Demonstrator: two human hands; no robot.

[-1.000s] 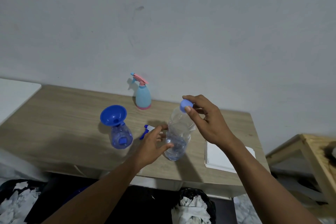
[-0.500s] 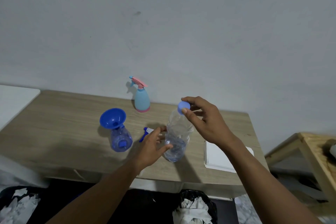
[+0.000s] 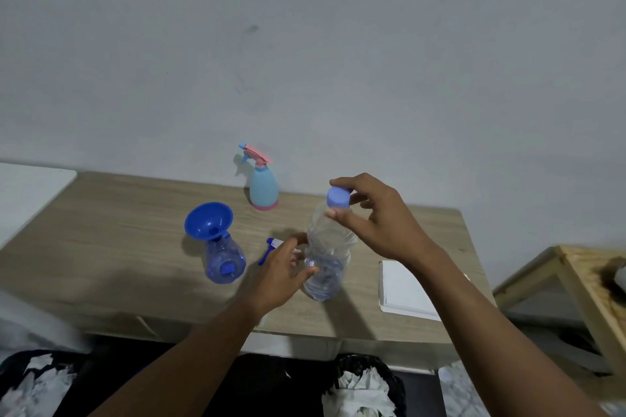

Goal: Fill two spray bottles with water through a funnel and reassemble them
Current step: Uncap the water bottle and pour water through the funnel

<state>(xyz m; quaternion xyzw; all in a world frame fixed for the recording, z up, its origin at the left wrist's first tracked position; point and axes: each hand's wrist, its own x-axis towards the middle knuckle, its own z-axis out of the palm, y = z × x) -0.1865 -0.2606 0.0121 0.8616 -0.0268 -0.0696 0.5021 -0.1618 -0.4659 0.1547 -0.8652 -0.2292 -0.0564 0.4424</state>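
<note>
hands work on a clear water bottle (image 3: 327, 257) that stands upright near the front of the wooden desk (image 3: 101, 247). right hand (image 3: 379, 217) has its fingers (image 3: 338, 213) pinched on the light blue cap (image 3: 338, 197) at the bottle's top, thumb on the near side and forefinger curled over the far side. left hand (image 3: 281, 276) sits at the bottle's lower body, fingers spread apart and curved round its left side, fingertips touching the plastic. water shows only in the lower part of the bottle. to the left stands a clear blue spray bottle (image 3: 224, 259) with no head on it, a blue funnel (image 3: 209, 221) seated tilted in its neck. blue and white sprayer head (image 3: 271, 247) lies on the desk between that bottle and the left hand, partly hidden by the fingers. pale blue spray bottle with a pink trigger head (image 3: 262, 184) stands at the back by the wall, fully assembled. white pad (image 3: 403, 291) lies flat at the right of the desk.
</note>
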